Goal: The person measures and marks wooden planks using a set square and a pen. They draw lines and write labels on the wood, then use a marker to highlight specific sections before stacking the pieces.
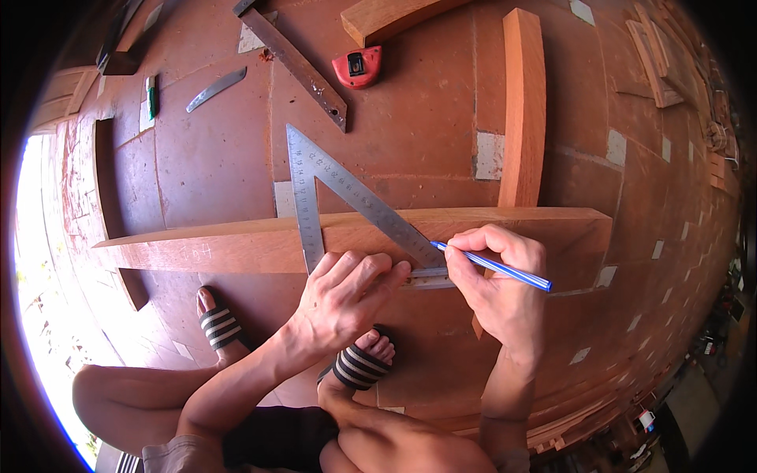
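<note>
Across the tiled floor (pixel 430 118), a long wooden beam (pixel 355 234) appears to lie over two crosswise supports, a squared timber (pixel 523 110) on the right and a thin wooden strip (pixel 106 181) on the left, which would keep it raised off the tiles. On the beam sits a triangular metal set square (pixel 363 198), its base along the beam's near edge, seemingly so the slanted side holds a fixed angle to that edge. The left hand (pixel 343 296) has its grip closed over this base, fingers curled, likely to stop it sliding. The right hand (pixel 505 292) has its grip pinched on a blue-and-white striped pen (pixel 505 268), low near the point, perhaps for fine control; the tip is at the slanted side's lower end, though whether it touches wood I cannot tell. Beyond the beam, a red tape measure (pixel 359 69) lies well apart from both hands
</note>
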Motion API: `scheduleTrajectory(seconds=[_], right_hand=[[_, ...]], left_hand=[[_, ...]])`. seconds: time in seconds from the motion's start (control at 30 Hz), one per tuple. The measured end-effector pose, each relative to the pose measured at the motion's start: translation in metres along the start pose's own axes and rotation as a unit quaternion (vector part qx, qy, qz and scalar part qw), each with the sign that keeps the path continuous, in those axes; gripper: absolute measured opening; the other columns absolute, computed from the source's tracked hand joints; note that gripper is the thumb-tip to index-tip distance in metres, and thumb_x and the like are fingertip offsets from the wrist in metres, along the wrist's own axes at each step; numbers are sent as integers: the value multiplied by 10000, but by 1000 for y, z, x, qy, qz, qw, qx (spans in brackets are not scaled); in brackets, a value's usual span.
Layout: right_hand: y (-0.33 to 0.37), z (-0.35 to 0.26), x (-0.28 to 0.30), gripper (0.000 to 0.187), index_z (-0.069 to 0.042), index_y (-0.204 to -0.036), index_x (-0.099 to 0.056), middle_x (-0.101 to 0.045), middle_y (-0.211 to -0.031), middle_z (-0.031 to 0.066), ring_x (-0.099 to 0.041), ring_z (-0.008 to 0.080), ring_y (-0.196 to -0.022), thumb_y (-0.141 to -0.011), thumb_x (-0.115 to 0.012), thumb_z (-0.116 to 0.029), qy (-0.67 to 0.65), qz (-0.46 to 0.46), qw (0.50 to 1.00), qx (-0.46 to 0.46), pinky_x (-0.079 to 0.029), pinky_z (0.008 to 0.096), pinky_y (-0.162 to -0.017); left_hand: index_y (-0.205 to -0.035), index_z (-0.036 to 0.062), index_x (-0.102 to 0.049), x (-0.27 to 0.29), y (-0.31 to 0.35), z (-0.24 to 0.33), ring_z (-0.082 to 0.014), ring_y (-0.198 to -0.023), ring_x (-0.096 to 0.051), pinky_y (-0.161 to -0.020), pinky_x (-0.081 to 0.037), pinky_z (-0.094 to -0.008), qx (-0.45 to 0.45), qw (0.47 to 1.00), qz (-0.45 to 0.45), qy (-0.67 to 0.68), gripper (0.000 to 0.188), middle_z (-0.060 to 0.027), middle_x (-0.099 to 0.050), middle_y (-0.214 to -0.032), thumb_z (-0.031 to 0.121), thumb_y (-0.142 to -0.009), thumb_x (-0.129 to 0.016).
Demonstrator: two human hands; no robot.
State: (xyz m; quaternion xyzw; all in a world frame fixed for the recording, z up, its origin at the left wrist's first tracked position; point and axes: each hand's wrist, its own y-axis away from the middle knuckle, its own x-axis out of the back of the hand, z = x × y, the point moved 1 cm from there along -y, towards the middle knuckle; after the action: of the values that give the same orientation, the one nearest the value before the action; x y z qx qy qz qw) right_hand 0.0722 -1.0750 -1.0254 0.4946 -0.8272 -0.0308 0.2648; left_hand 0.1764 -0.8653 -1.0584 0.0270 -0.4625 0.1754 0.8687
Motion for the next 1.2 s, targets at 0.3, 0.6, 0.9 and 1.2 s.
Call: scheduleTrajectory(seconds=[0.3, 0.6, 0.9, 1.2], right_hand=[[0, 0, 5, 82, 70, -921, -723, -772, -854, 93, -712, 96, -765, -918, -799, 40, -5, -10, 1000, -6, -582, 263, -701], [38, 17, 36, 68, 71, -989, -765, -763, -867, 60, -671, 44, -773, -950, -797, 24, -130, 115, 983, -54, -555, 212, -679], [50, 23, 40, 60, 72, -1007, -762, -735, -843, 33, -639, 26, -748, -967, -784, 32, -155, 132, 977, -68, -523, 192, -653], [49, 22, 35, 57, 59, -991, -766, -754, -829, 37, -648, 28, -735, -970, -789, 12, -145, 118, 980, -66, -531, 203, -651]], left_hand=[[-1221, 85, -812, -1, 2, -1, -196, -882, -610, -761, -484, -355, -10, 1000, 3, -6, 493, -17, -620, -1039, 29, -731, -821], [-1272, 71, -784, -2, 10, -11, -207, -897, -603, -758, -477, -365, -39, 999, 20, -10, 538, -27, -630, -1101, 48, -735, -806], [-1237, 85, -780, -4, 7, -6, -233, -918, -640, -780, -506, -388, -25, 999, 27, -10, 510, -40, -635, -1069, 14, -735, -838], [-1204, 32, -792, -3, 5, -4, -277, -906, -637, -787, -530, -417, -29, 999, 25, -2, 600, -82, -643, -1064, 3, -615, -903]])
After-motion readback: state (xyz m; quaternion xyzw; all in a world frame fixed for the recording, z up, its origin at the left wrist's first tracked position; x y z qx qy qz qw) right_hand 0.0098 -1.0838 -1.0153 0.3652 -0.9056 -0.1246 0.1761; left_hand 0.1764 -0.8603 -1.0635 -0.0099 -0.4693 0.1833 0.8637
